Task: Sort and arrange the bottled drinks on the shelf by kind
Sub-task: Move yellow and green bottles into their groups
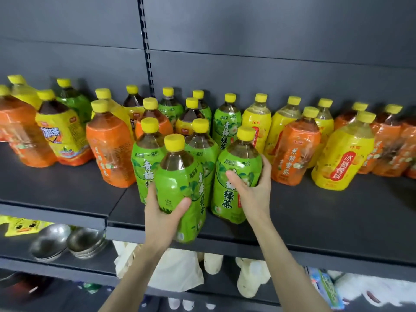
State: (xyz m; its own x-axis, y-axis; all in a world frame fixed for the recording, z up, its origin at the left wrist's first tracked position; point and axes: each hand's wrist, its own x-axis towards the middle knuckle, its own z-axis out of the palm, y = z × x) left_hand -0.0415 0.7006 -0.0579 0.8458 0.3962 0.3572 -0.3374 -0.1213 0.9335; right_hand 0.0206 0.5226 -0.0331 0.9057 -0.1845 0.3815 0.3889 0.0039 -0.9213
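Bottled teas with yellow caps stand mixed on a dark shelf (315, 221). At the front middle is a cluster of green-label bottles. My left hand (162, 212) grips the lower body of the nearest green bottle (180, 183), which overhangs the shelf's front edge. My right hand (249, 190) grips a second green bottle (234, 176) standing just to its right. Two more green bottles (144, 158) stand close behind them. Orange-label bottles (110, 149) and yellow-label bottles (344, 158) stand on both sides, mixed with further green ones at the back.
The shelf's back panel and a slotted upright (146, 46) rise behind the bottles. Bare shelf surface lies at front left and front right. The shelf below holds steel bowls (67, 242), a yellow packet (20, 226), white bags (175, 271) and plush items.
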